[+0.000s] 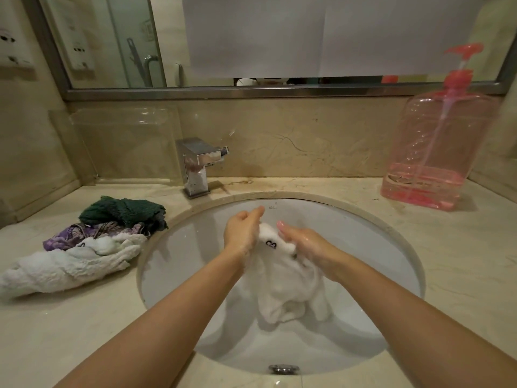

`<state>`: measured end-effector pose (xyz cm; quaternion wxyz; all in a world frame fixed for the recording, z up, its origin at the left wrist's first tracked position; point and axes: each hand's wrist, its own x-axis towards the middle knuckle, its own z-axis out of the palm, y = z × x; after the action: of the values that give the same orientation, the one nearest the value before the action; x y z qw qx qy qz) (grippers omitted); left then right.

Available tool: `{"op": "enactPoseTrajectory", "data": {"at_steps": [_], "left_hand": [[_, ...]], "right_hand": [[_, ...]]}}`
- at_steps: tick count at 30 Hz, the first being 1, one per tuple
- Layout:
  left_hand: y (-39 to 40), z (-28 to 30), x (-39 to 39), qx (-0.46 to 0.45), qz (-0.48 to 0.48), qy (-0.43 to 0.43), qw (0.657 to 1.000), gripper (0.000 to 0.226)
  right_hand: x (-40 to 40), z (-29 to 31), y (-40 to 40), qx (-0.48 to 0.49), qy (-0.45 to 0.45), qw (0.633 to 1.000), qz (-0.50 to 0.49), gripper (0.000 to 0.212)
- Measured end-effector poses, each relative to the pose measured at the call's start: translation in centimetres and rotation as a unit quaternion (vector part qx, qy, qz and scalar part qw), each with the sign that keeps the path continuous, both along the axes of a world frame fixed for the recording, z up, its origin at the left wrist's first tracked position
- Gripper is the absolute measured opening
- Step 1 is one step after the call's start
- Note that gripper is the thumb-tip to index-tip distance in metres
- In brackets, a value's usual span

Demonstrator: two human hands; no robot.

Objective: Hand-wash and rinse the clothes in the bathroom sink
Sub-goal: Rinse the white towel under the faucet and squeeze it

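A wet white garment (282,287) with a small black mark hangs over the middle of the white oval sink (179,247). Its upper fold is pressed between my two hands. My left hand (242,229) lies against the cloth's left side with fingers stretched forward. My right hand (300,239) presses the cloth from the right, fingers straight and wet with suds. The lower part of the garment droops into the basin.
A chrome faucet (197,166) stands at the sink's back left. On the counter to the left lies a pile of clothes: dark green (123,211), purple patterned (84,233) and white (67,267). A pink pump bottle (439,147) stands back right, under the mirror.
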<state>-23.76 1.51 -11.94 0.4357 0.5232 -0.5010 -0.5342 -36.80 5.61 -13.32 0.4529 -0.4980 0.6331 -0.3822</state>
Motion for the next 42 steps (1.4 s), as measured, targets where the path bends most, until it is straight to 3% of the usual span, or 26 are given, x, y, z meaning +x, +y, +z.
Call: {"op": "enactPoseTrajectory", "data": {"at_steps": [2,5,9,14,17,18,22,26,30,32,35,38,40,42], "left_hand": [[0.2,0.1,-0.2,-0.003,0.005,-0.001,1.0,0.028],[0.7,-0.2,-0.7,0.054,-0.022,0.062,0.996,0.024],[2.1,0.0,-1.7,0.039,-0.027,0.083,0.995,0.032],[1.9,-0.1,-1.7,0.063,-0.009,0.145,0.987,0.036],[2.5,-0.3,-1.5,0.079,-0.026,0.139,0.987,0.035],[2.3,-0.5,-1.3,0.091,-0.027,0.138,0.986,0.038],[2.3,-0.3,-0.8,0.107,-0.034,0.157,0.981,0.037],[3.4,0.5,-1.2,0.1,-0.055,0.165,0.98,0.04],[2.6,0.6,-0.5,0.103,-0.033,0.19,0.976,0.042],[3.1,0.4,-0.4,0.114,-0.047,0.188,0.974,0.043],[3.5,0.6,-0.8,0.152,-0.087,0.185,0.967,0.04],[2.5,0.7,-0.9,0.169,-0.092,0.186,0.964,0.039],[1.9,0.4,-0.7,0.158,-0.094,0.18,0.966,0.052],[1.5,0.4,-0.1,0.144,-0.097,0.187,0.967,0.071]], "right_hand": [[1.8,1.0,0.7,-0.124,0.047,0.986,-0.1,0.044],[4.9,1.3,1.8,-0.291,0.217,0.912,-0.193,0.047],[3.7,1.1,0.5,-0.245,0.236,0.907,-0.248,0.043],[5.6,0.7,2.0,-0.399,0.292,0.837,-0.234,0.044],[4.1,1.0,0.5,-0.313,0.263,0.882,-0.236,0.043],[4.2,1.0,0.5,-0.314,0.267,0.881,-0.232,0.039],[6.1,0.2,1.9,-0.452,0.315,0.818,-0.164,0.03],[2.8,1.0,-0.3,-0.32,0.267,0.882,-0.221,0.031],[5.7,0.2,1.7,-0.487,0.301,0.805,-0.157,0.031],[4.9,0.3,1.0,-0.45,0.3,0.826,-0.16,0.032],[2.1,0.5,-0.5,-0.252,0.269,0.91,-0.191,0.044],[1.0,0.2,-0.6,-0.216,0.248,0.929,-0.171,0.031],[0.4,0.6,-0.3,-0.215,0.175,0.953,-0.124,0.017],[-0.2,1.1,-0.2,-0.196,0.057,0.979,-0.032,0.031]]}}
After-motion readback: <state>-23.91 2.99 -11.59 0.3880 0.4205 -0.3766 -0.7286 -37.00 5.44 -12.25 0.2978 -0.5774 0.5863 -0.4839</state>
